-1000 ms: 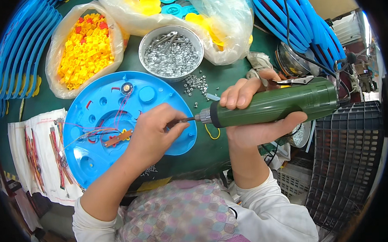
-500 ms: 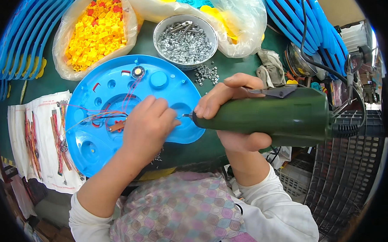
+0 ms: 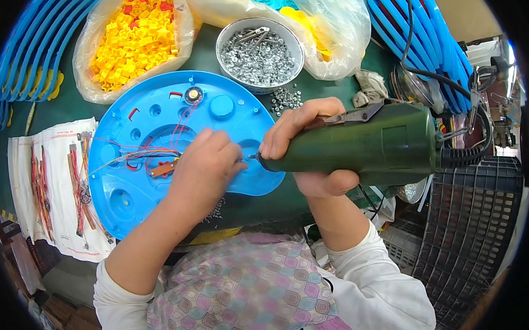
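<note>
My right hand (image 3: 308, 145) is wrapped around a dark green electric screwdriver (image 3: 358, 146), held nearly level with its bit pointing left. Over the blue plastic shell (image 3: 184, 221), my left hand (image 3: 208, 164) is closed in a pinch just left of the bit's tip. Whatever its fingers hold is hidden or too small to make out. Inside the shell are a small round part with a gold centre (image 3: 193, 95), thin coloured wires (image 3: 152, 152) and a small brown board (image 3: 162, 169), partly covered by my left hand.
Behind the shell stand a metal bowl of screws (image 3: 260, 56) and a bag of yellow and red star pieces (image 3: 132, 44). Loose screws (image 3: 285, 99) lie beside the bowl. Wire bundles rest on a white sheet (image 3: 59, 191) at left. Blue curved parts (image 3: 418, 34) stack at right, near the screwdriver's cable (image 3: 486, 132).
The screwdriver and my right hand have shifted slightly left relative to the shell. My left hand keeps its pinch near the bit. The whole view has moved a little.
</note>
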### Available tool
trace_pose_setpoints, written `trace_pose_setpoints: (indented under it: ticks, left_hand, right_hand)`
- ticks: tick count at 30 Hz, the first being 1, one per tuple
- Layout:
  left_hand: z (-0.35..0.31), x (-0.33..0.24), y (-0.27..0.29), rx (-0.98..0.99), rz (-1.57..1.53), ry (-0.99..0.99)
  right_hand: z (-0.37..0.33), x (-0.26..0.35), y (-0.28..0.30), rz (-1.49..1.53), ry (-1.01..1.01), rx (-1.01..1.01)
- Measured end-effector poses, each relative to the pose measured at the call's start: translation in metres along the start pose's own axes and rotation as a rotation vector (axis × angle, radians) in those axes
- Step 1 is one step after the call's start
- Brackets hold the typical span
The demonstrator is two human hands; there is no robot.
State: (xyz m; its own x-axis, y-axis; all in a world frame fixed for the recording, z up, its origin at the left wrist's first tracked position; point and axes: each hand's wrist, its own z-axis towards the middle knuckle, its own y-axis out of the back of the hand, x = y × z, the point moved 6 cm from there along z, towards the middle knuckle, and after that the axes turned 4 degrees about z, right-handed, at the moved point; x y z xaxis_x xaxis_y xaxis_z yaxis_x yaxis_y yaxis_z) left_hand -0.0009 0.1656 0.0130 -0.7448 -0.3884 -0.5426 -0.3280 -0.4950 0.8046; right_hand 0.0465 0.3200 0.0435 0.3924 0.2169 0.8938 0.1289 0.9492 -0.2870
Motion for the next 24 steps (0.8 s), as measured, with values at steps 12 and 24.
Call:
trace_pose_setpoints:
  ticks: [12,24]
  left_hand:
    - [-0.003,-0.007,0.001,-0.011,0.102,-0.005]
    - [-0.059,0.004,0.064,-0.298,0.035,0.085]
  right_hand:
    - [0.015,-0.003,-0.011,0.055,-0.089,0.191]
    - [0.015,0.015,-0.081,0.336,0.278,0.238]
